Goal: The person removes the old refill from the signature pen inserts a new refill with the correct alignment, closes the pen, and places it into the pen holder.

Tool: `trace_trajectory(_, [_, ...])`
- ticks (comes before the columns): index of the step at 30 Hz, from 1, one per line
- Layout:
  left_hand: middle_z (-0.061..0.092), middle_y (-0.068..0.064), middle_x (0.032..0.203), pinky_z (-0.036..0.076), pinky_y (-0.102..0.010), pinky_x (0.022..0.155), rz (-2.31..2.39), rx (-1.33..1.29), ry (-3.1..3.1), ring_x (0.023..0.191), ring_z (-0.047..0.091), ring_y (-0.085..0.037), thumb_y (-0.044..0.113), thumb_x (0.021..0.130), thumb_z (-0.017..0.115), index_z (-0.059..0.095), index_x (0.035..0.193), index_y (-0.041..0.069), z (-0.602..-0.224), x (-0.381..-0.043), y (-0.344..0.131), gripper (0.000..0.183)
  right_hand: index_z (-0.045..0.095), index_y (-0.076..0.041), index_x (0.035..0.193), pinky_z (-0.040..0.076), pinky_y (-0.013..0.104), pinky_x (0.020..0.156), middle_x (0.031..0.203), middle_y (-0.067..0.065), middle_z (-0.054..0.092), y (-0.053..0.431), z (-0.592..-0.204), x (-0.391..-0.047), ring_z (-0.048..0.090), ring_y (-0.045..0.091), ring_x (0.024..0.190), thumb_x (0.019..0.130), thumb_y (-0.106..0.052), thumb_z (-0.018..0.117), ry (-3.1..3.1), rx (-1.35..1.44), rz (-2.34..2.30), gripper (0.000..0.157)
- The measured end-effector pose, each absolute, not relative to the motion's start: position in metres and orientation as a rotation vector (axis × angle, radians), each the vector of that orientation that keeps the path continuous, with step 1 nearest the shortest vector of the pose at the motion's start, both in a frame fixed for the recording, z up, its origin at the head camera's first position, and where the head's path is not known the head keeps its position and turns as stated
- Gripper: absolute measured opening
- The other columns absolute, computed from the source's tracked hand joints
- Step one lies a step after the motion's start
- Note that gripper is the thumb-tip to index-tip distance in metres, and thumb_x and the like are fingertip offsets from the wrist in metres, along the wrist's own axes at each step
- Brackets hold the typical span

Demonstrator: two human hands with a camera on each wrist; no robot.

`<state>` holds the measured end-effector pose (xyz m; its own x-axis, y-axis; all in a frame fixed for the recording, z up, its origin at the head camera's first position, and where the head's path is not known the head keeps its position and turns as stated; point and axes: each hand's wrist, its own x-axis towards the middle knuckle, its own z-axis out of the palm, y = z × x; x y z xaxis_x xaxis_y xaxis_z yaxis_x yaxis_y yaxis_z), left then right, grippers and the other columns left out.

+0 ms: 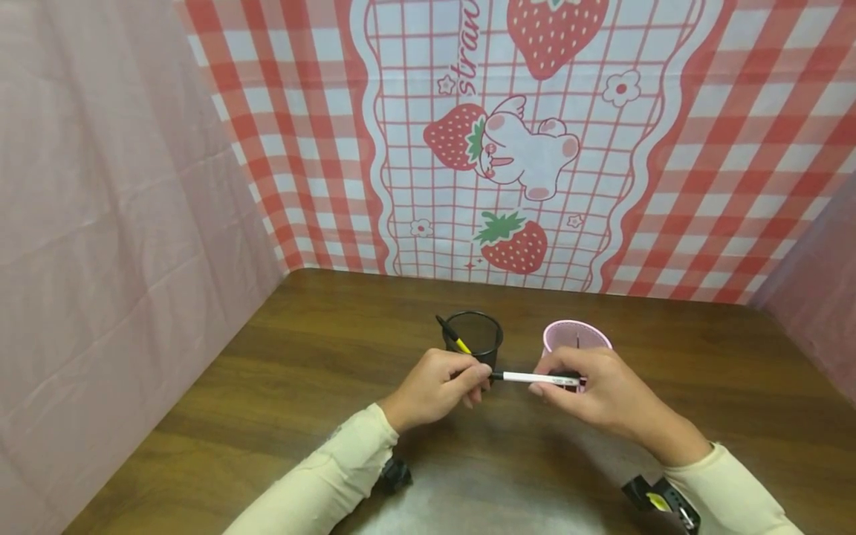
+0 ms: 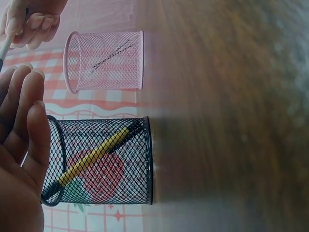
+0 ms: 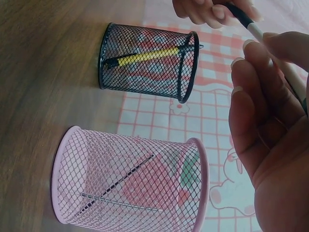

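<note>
A white pen with black ends (image 1: 524, 377) lies level between two hands, above the table and on the near side of two mesh cups. The left hand (image 1: 441, 383) pinches its black left end between thumb and fingers. Toward the other end, the right hand (image 1: 598, 390) grips the white barrel. A black mesh cup (image 2: 96, 125) stands just beyond the left hand, with a yellow and black pen (image 3: 149, 56) leaning inside. Behind the right hand is a pink mesh cup (image 3: 130, 140), partly hidden in the head view. Two thin sticks (image 3: 118, 181), one dark and one pale, lean inside it.
The brown wooden table (image 1: 261, 401) carries both cups. A red and white checked cloth with strawberries (image 1: 321, 148) hangs at the back. Pale pink cloth (image 1: 114, 245) closes the left side, and more pink cloth (image 1: 812, 260) hangs at the right.
</note>
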<state>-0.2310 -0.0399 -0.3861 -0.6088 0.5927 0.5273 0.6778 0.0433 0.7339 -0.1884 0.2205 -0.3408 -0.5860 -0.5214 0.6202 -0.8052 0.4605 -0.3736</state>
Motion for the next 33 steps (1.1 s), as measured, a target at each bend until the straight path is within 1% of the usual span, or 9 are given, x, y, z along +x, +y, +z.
trace_trajectory(3, [0.065,0.0,0.065,0.058,-0.031,0.052,-1.651,-1.355,-2.212,0.056,0.062,-0.005,0.015,0.105,0.056,0.069,0.079,-0.003,-0.3862,-0.2307,-0.04,0.034,0.065,-0.032,0.086,0.047,0.015,0.061,0.081,-0.023,0.063,0.2205,-0.3407,-0.188,0.058,-0.001,0.068,0.076,-0.003,0.086,-2.293,1.111,0.916,0.037])
trace_trajectory(9, [0.065,0.0,0.065,0.058,-0.029,0.053,-1.616,-1.379,-2.207,0.056,0.062,-0.005,0.013,0.103,0.058,0.071,0.082,0.003,-0.3856,-0.231,-0.0402,0.027,0.065,-0.033,0.085,0.047,0.016,0.061,0.08,-0.023,0.063,0.2212,-0.3412,-0.1882,0.058,-0.001,0.068,0.076,-0.004,0.086,-2.296,1.1,0.907,0.036])
trace_trajectory(14, [0.069,-0.002,0.074,0.057,-0.026,0.054,-1.59,-1.386,-2.221,0.058,0.061,-0.002,0.015,0.095,0.071,0.073,0.094,0.005,-0.384,-0.2302,-0.0405,0.01,0.065,-0.032,0.085,0.046,0.016,0.062,0.081,-0.024,0.063,0.2213,-0.341,-0.1887,0.057,-0.001,0.069,0.076,-0.005,0.086,-2.295,1.101,0.886,0.036])
trace_trajectory(15, [0.069,-0.001,0.077,0.057,-0.026,0.053,-1.591,-1.389,-2.219,0.058,0.061,-0.002,0.015,0.093,0.074,0.072,0.097,0.005,-0.3838,-0.23,-0.0404,0.011,0.065,-0.032,0.085,0.046,0.016,0.063,0.081,-0.024,0.063,0.2214,-0.3411,-0.1887,0.057,-0.001,0.069,0.075,-0.005,0.086,-2.295,1.1,0.88,0.036])
trace_trajectory(17, [0.07,0.001,0.081,0.056,-0.024,0.052,-1.577,-1.393,-2.211,0.058,0.06,-0.001,0.016,0.089,0.078,0.071,0.105,0.008,-0.384,-0.2296,-0.0403,0.019,0.065,-0.032,0.085,0.047,0.017,0.063,0.081,-0.024,0.063,0.2213,-0.341,-0.1882,0.057,-0.001,0.069,0.076,-0.005,0.086,-2.299,1.096,0.874,0.036])
trace_trajectory(20, [0.069,0.003,0.084,0.055,-0.023,0.051,-1.55,-1.406,-2.178,0.058,0.06,0.0,0.015,0.088,0.08,0.068,0.112,0.01,-0.3843,-0.2294,-0.0398,0.027,0.065,-0.031,0.086,0.046,0.017,0.062,0.08,-0.024,0.062,0.2211,-0.3412,-0.1876,0.056,-0.001,0.068,0.076,-0.004,0.086,-2.303,1.094,0.874,0.035])
trace_trajectory(25, [0.071,-0.001,0.092,0.056,-0.02,0.063,-1.48,-1.409,-2.116,0.075,0.063,-0.001,0.011,0.088,0.079,0.066,0.111,0.008,-0.3847,-0.2296,-0.0368,0.026,0.065,-0.031,0.087,0.045,0.017,0.06,0.078,-0.023,0.062,0.2202,-0.3419,-0.1868,0.055,-0.001,0.066,0.076,-0.005,0.086,-2.302,1.1,0.884,0.034])
trace_trajectory(28, [0.07,-0.001,0.095,0.056,-0.02,0.072,-1.456,-1.406,-2.084,0.085,0.065,-0.004,0.007,0.088,0.078,0.067,0.108,0.008,-0.3839,-0.229,-0.0353,0.023,0.065,-0.031,0.087,0.045,0.018,0.059,0.078,-0.023,0.061,0.2197,-0.3416,-0.1865,0.055,-0.001,0.065,0.077,-0.005,0.085,-2.305,1.104,0.896,0.034])
trace_trajectory(33, [0.067,0.004,0.092,0.054,-0.019,0.073,-1.378,-1.377,-2.062,0.083,0.06,-0.004,0.006,0.089,0.077,0.068,0.101,0.011,-0.3835,-0.2274,-0.0359,0.016,0.066,-0.03,0.088,0.045,0.018,0.058,0.077,-0.021,0.061,0.2184,-0.3425,-0.1864,0.054,0.0,0.065,0.078,-0.006,0.085,-2.295,1.109,0.91,0.033])
